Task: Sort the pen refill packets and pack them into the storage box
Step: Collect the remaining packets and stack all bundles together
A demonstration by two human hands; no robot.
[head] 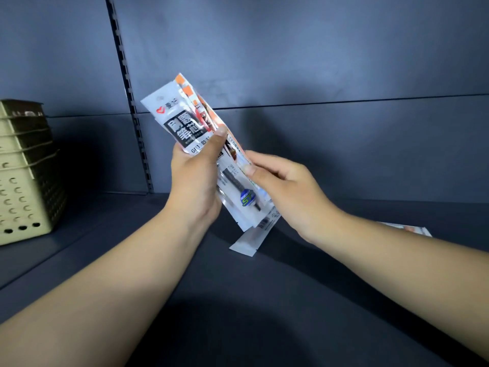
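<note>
I'm standing at a dark shelf (238, 287) with loads of bare room in front of me and a back panel (317, 62) well behind my hands, so nothing is crowding the move. The storage box (23, 176), a beige perforated one, is sitting far left on the shelf, well apart from the bundle, partly cut off by the frame edge; I'm going to have to carry everything across to it.

My left hand (195, 178) is gripping a fanned stack of pen refill packets (185, 123), thumb pressing the front one. My right hand (280, 181) is pinching the right edge of the stack, thumb on top.

Risk I'm judging: the packets are slick and splayed, the bottom ones sticking out low, so one could be sliding out if my pinch loosens while I'm sorting. A loose packet (246, 242) is lying on the shelf right under the bundle, another (407, 229) peeking out behind my right forearm; easy to be missing those
</note>
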